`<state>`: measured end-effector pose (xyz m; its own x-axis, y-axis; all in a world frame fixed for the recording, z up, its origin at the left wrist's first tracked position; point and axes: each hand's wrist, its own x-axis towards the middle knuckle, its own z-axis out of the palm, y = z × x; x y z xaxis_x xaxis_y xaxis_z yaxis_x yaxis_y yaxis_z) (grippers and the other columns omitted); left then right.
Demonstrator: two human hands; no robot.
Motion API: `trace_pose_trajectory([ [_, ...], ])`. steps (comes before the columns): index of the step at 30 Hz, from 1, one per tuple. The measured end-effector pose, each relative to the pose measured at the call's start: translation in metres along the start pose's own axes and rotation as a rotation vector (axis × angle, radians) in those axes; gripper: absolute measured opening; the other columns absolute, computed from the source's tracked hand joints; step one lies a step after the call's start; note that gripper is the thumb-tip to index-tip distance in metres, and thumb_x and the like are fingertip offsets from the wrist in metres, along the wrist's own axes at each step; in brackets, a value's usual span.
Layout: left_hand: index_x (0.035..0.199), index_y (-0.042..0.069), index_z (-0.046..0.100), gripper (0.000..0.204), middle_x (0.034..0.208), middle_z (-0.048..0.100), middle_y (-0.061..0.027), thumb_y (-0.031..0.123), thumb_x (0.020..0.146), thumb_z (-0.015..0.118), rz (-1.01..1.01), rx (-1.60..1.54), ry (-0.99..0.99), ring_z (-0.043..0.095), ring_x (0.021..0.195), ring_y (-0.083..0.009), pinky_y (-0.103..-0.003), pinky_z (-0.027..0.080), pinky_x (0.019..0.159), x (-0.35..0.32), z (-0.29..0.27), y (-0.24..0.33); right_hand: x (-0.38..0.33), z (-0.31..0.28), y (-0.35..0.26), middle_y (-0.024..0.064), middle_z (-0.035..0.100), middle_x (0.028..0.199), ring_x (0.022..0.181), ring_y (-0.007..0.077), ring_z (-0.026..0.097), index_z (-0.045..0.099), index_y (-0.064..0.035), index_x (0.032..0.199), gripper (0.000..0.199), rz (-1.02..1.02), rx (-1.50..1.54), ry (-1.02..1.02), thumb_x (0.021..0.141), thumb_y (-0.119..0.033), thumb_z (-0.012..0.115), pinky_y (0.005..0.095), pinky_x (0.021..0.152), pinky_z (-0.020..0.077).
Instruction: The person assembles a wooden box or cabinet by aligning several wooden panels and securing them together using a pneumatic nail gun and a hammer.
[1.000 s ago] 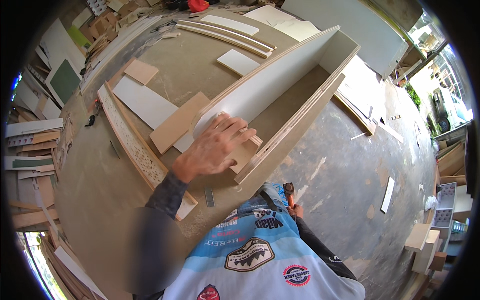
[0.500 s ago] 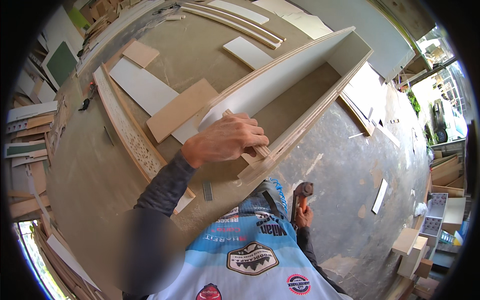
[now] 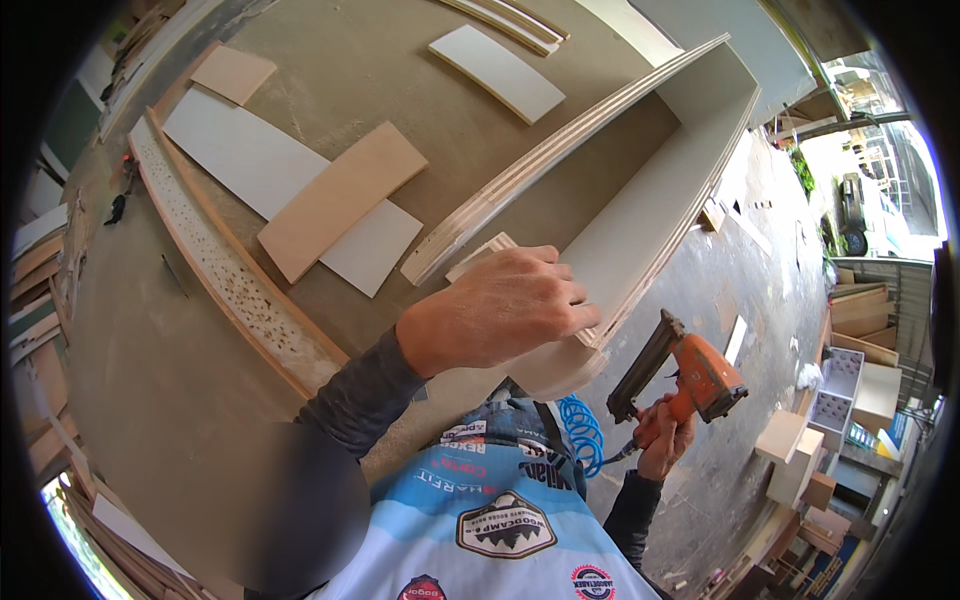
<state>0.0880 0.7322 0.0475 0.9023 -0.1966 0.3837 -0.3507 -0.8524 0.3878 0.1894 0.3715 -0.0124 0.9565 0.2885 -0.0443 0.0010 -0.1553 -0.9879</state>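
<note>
A long, narrow plywood box frame (image 3: 655, 205) with white inner faces stretches from in front of my body to the far right. My left hand (image 3: 495, 312) curls over a short plywood end piece (image 3: 482, 252) between the two long sides at the near end. Its fingers bend over the edge by the right-hand side; the palm hides most of the piece. In my right hand (image 3: 663, 440) is an orange nail gun (image 3: 708, 372), held by its grip to the right of the frame. The gun stands apart from the wood. A blue coiled hose (image 3: 582, 430) hangs beside my shirt.
To the left, a tan board (image 3: 345, 200) lies across a white board (image 3: 245, 150) on the floor. Beside them runs a long speckled strip (image 3: 215, 240). Another white board (image 3: 497, 72) lies beyond the frame. Wooden offcuts and boxes (image 3: 795, 465) are piled at the right.
My right hand has raised the nail gun from low by my side up beside the frame. The frame's near end has swung right and closer, my left hand still on the end piece.
</note>
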Motion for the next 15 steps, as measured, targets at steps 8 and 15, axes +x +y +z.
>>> trace_pose_trajectory([
  [8, 0.106, 0.011, 0.070, 0.026, 0.081, 0.064, -0.0011, 0.014, 0.081, 0.064, 0.127, -0.011, 0.143, 0.064, 0.080, -0.0166, -0.031, 0.052, 0.082, -0.003, 0.010, -0.011, -0.004, 0.039, -0.059, 0.0088, 0.058, 0.078, 0.060, 0.0172, 0.057, 0.056, 0.0017, 0.116, 0.032, -0.046, 0.196, -0.092, 0.097, -0.024, 0.059, 0.0434, 0.070, 0.0566],
  [15, 0.104, 0.013, 0.072, 0.026, 0.087, 0.064, 0.0008, 0.015, 0.079, 0.066, 0.197, -0.062, 0.157, 0.063, 0.080, -0.0149, -0.030, 0.053, 0.080, -0.003, 0.011, -0.014, -0.005, 0.024, -0.033, 0.0085, 0.054, 0.074, 0.058, 0.0184, 0.056, 0.054, 0.0010, 0.119, 0.035, 0.048, 0.434, -0.191, 0.097, -0.026, 0.055, 0.0475, 0.067, 0.0561],
])
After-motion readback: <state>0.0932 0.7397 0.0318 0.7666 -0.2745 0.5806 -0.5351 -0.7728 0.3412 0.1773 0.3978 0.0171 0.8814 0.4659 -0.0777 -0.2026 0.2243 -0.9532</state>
